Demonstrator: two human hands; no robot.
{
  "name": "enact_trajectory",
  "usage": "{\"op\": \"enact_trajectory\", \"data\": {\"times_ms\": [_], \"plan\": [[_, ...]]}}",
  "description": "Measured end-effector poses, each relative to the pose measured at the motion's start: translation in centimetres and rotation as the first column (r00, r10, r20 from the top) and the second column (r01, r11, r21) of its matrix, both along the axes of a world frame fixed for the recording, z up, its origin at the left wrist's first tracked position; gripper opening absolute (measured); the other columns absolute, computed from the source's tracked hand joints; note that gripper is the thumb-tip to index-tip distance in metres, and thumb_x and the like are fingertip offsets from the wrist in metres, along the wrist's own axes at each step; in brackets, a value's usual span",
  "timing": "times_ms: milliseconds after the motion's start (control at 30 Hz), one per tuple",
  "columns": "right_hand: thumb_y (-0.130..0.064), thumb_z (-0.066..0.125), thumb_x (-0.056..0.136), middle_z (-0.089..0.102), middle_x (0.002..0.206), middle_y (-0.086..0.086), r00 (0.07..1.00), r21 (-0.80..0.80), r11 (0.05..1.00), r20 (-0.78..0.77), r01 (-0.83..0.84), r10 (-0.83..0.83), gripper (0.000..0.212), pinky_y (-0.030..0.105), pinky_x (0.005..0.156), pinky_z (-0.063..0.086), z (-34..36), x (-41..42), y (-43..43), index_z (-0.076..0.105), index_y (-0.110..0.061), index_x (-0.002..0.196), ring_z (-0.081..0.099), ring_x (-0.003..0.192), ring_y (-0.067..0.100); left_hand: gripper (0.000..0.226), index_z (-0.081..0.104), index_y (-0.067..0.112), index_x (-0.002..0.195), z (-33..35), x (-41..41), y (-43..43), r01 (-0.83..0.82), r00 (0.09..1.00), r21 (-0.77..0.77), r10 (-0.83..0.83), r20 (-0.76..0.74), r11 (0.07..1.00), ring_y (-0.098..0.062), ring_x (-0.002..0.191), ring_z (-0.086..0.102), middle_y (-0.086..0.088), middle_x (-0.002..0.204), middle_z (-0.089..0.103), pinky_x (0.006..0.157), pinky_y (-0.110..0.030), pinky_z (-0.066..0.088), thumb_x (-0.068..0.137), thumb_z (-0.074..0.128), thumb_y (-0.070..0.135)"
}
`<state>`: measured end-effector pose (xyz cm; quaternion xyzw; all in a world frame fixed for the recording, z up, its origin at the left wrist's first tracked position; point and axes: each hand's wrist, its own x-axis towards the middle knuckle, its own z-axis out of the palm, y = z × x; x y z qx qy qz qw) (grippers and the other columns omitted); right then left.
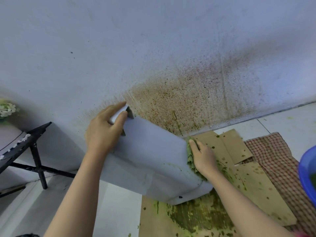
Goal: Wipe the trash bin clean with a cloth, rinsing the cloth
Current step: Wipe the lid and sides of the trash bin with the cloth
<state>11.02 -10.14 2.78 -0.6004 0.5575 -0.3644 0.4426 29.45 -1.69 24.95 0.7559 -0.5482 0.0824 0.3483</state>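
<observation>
- The left hand's fingers curl over the raised corner of the trash bin, with the thumb on the near face, gripping its rim.
- The right hand's fingers lie fairly straight and press the cloth flat against the bin's right side; they are not closed round it.
- The cloth is stained green and bunched between palm and bin wall.
- The pale bin is tilted, its gripped end up near the wall and its lower end resting on cardboard.
- The cardboard lies flat on the tiled floor, smeared and spotted with green mess, thickest just below the bin.
- The wall behind the bin carries a brownish speckled stain.
- A red checked mat lies beside the cardboard, and a blue basin shows at the right edge.
- A black stand and white flowers are at the left.
</observation>
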Motion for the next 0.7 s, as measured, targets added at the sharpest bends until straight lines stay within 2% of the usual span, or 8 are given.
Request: {"op": "enact_trajectory", "data": {"times_ms": [100,233,300,367,433,500,600,700], "plan": [[-0.055,0.029,0.100,0.051,0.145,0.002,0.994,0.063,0.996,0.082,0.070,-0.075,0.057,0.050,0.110,0.037,-2.5,-1.2,0.7,0.048,-0.022,0.142,0.044,0.133,0.026,0.031,0.063,0.055,0.120,-0.1,0.0,0.0,-0.007,1.000,0.001,0.007,-0.013,1.000,-0.007,0.120,0.056,0.025,0.128,0.062,0.090,-0.030,0.043,0.093,0.055,0.044],[-0.049,0.028,0.102,0.037,0.156,-0.002,0.981,0.035,0.985,0.095,0.168,-0.171,0.056,0.045,0.119,0.025,-3.0,-1.0,3.7,0.038,-0.022,0.150,0.029,0.145,0.021,0.032,0.062,0.057,0.119,-0.1,0.2,0.2,-0.018,0.999,0.000,0.018,-0.042,1.000,-0.011,0.115,0.061,0.023,0.125,0.064,0.096,-0.035,0.048,0.090,0.054,0.047],[-0.052,0.019,0.103,0.033,0.157,-0.005,0.976,-0.073,0.974,0.010,0.217,-0.217,0.059,0.041,0.121,0.020,-2.5,-0.1,6.0,0.033,-0.022,0.151,0.024,0.147,0.017,0.031,0.062,0.057,0.119,-0.1,0.3,0.5,-0.027,0.998,0.001,0.027,-0.055,1.000,-0.010,0.116,0.060,0.023,0.125,0.065,0.098,-0.036,0.047,0.091,0.054,0.047],[-0.054,0.011,0.100,0.035,0.156,-0.005,0.970,-0.209,0.953,-0.055,0.221,-0.237,0.065,0.041,0.122,0.018,-1.4,1.5,7.7,0.035,-0.019,0.150,0.026,0.147,0.016,0.030,0.062,0.057,0.119,0.0,0.5,0.7,-0.033,0.997,0.006,0.033,-0.069,0.999,-0.009,0.114,0.060,0.025,0.119,0.066,0.098,-0.035,0.047,0.092,0.055,0.046],[-0.054,0.012,0.100,0.040,0.154,-0.003,0.973,-0.315,0.930,-0.070,0.187,-0.219,0.065,0.044,0.121,0.022,0.1,3.5,8.6,0.038,-0.019,0.148,0.031,0.145,0.019,0.031,0.062,0.057,0.119,-0.1,0.9,0.9,-0.035,0.996,0.012,0.036,-0.079,0.999,-0.011,0.104,0.064,0.026,0.106,0.068,0.098,-0.038,0.049,0.091,0.054,0.047],[-0.055,0.020,0.101,0.043,0.152,-0.002,0.981,-0.419,0.899,-0.081,0.127,-0.176,0.061,0.048,0.119,0.025,2.1,5.3,9.1,0.042,-0.021,0.147,0.036,0.143,0.023,0.032,0.062,0.057,0.120,-0.1,1.1,0.8,-0.030,0.996,0.011,0.031,-0.081,0.999,-0.012,0.101,0.066,0.024,0.106,0.069,0.099,-0.040,0.050,0.090,0.054,0.049],[-0.050,0.036,0.101,0.049,0.149,-0.001,0.980,-0.631,0.775,-0.144,0.015,-0.136,0.052,0.053,0.112,0.034,3.6,7.1,9.5,0.048,-0.024,0.144,0.044,0.136,0.032,0.033,0.061,0.057,0.121,-0.2,1.7,0.8,-0.031,0.997,0.009,0.032,-0.072,0.999,-0.013,0.100,0.068,0.014,0.108,0.072,0.098,-0.037,0.049,0.089,0.052,0.053],[-0.041,0.047,0.101,0.051,0.147,0.001,0.977,-0.804,0.590,-0.179,-0.076,-0.118,0.045,0.054,0.107,0.039,2.0,6.4,8.5,0.047,-0.029,0.144,0.049,0.132,0.035,0.032,0.059,0.059,0.120,-0.3,2.2,1.0,-0.027,0.997,0.012,0.028,-0.071,1.000,-0.013,0.100,0.068,0.003,0.108,0.074,0.094,-0.031,0.047,0.090,0.052,0.055]]}}
